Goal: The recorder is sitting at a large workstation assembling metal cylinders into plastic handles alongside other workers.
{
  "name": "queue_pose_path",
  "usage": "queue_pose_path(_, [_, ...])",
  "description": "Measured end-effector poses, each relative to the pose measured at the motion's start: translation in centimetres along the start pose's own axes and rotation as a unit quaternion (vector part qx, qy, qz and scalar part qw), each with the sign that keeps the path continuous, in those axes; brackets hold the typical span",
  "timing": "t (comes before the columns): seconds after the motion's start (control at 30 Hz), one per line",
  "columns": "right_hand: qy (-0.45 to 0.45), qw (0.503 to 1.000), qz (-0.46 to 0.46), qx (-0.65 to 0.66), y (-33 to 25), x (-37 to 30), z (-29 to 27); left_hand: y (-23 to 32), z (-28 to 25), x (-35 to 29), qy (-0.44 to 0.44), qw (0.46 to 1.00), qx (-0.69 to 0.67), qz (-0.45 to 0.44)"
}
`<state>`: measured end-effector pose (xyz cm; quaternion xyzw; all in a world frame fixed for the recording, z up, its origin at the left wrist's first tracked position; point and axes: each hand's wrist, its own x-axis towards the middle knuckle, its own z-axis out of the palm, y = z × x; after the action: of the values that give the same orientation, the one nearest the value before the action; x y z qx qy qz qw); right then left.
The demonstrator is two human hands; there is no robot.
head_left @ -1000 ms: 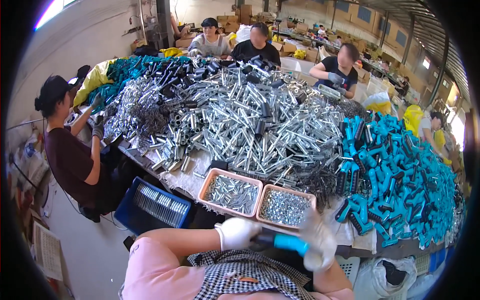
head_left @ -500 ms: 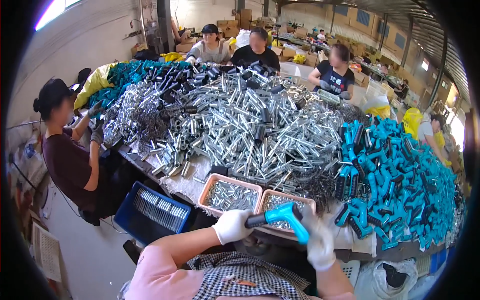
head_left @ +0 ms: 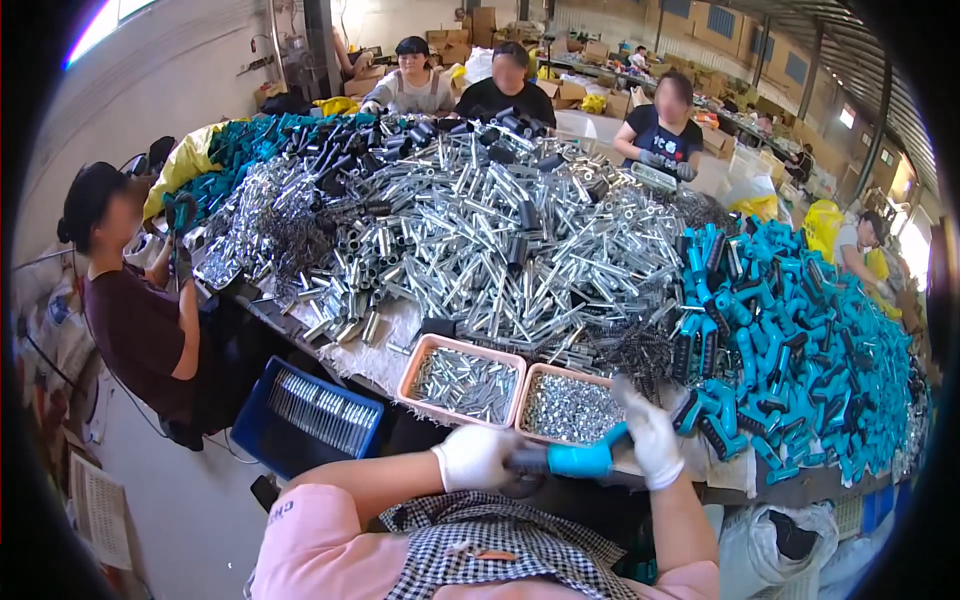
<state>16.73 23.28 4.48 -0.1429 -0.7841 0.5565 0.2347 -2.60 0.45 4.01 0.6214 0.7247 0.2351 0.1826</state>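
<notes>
My left hand (head_left: pixel 478 459), in a white glove, is closed round the black end of a teal and black plastic tool handle (head_left: pixel 580 460). The handle lies roughly level in front of my apron, its teal end towards my right. Against that end stands my right hand (head_left: pixel 654 442), also gloved in white, with its fingers stretched up and away. Its palm side is close to the handle; whether they touch I cannot tell. Just beyond are two pink bins, one with small metal pins (head_left: pixel 462 385) and one with small shiny metal parts (head_left: pixel 572 405).
Metal tubes (head_left: pixel 480 240) cover the table's middle. At right lies a heap of teal handles (head_left: pixel 800 350); dark springs (head_left: pixel 640 360) lie beside it. A blue crate (head_left: pixel 305 415) with metal strips stands at left. Co-workers surround the table, one near at left (head_left: pixel 135 300).
The handle has come down and turned, its teal end now beside my right palm. My right hand's fingers now point up and left, and the bin of shiny parts is less covered.
</notes>
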Motion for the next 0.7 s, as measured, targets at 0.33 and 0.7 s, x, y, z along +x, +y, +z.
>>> queue_pose_path(0.33, [-0.077,0.975,-0.032,-0.207,-3.8,-0.9,2.3,-0.6,-1.3,1.4,0.093,0.988,0.11,-0.061])
queue_pose_path(0.7, [-0.151,0.919,-0.196,-0.307,-3.0,-3.3,6.8,-3.5,-2.8,3.2,0.264,0.759,-0.592,-0.055])
